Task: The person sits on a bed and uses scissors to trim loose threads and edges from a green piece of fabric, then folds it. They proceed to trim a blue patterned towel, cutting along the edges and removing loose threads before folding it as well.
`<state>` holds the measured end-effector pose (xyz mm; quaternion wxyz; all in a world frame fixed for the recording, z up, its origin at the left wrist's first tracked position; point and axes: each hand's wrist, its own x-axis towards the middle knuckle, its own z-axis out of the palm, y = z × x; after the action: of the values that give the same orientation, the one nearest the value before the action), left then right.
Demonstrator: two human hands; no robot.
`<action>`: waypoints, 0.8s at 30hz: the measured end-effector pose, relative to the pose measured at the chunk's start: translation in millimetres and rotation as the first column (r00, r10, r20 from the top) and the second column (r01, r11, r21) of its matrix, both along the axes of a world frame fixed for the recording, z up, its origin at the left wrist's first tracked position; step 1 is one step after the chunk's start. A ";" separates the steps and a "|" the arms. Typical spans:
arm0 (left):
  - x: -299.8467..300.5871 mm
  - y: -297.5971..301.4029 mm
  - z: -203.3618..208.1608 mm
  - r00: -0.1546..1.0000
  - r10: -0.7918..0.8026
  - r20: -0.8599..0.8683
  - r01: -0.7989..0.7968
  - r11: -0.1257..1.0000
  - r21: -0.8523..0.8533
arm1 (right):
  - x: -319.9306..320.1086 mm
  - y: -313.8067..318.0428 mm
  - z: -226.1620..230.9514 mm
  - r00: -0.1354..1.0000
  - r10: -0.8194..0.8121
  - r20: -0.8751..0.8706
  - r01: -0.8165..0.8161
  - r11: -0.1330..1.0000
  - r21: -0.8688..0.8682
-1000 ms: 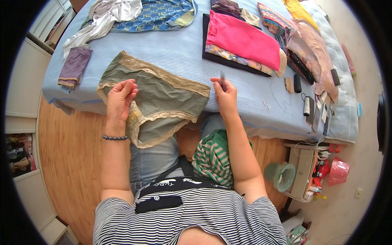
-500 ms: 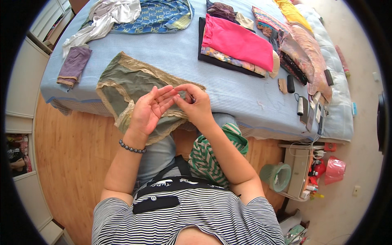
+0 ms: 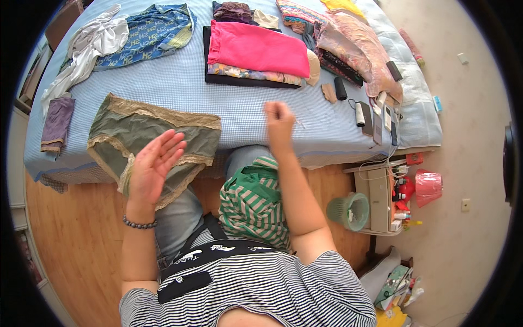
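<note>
Grey-green briefs with beige lace trim (image 3: 190, 132) lie spread at the bed's front edge, partly hanging over it. Above them is my left hand (image 3: 155, 166), palm turned up, fingers stretched out, nothing held. My right hand (image 3: 280, 122) is over the bed cover to the right, apart from the briefs. Its fingers are curled together and a little blurred; whatever they pinch, if anything, cannot be made out. Across my lap rests a crumpled green-and-white striped garment (image 3: 250, 199).
On the blue checked bed cover (image 3: 245, 117) are a folded pink garment (image 3: 259, 49) on a stack, a purple folded cloth (image 3: 57, 122), a blue printed garment (image 3: 155, 35) and phones (image 3: 377, 128). A green wastebasket (image 3: 347, 211) stands by the nightstand (image 3: 375, 199).
My hands have come apart. The right one has swung right and farther over the bed, while the left stays palm up over the briefs. The whole view has shifted right.
</note>
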<state>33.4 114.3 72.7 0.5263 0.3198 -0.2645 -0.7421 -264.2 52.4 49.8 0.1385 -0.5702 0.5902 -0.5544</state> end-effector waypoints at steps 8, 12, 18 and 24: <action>57.1 7.6 -7.2 0.954 0.218 0.208 -0.213 0.976 -0.049 | -142.0 17.4 -13.2 0.992 -0.087 -0.092 0.114 0.931 0.346; 70.1 10.0 -6.3 0.911 0.299 0.285 -0.293 0.954 -0.062 | -152.1 13.8 -26.7 0.985 -0.149 -0.084 0.169 0.921 0.351; 99.1 27.5 -22.8 0.782 0.387 0.489 -0.368 0.919 -0.139 | -151.2 18.9 -34.9 0.935 -0.118 -0.336 0.191 0.962 0.194; 102.8 67.6 -66.6 0.202 0.445 0.872 -0.088 0.895 -0.437 | -49.8 5.1 -8.6 0.978 0.075 -0.193 -0.013 0.953 0.304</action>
<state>136.2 182.0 6.1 0.4173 0.6627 -0.5739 -0.2396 -314.0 57.5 41.2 0.1754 -0.6088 0.6658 -0.3941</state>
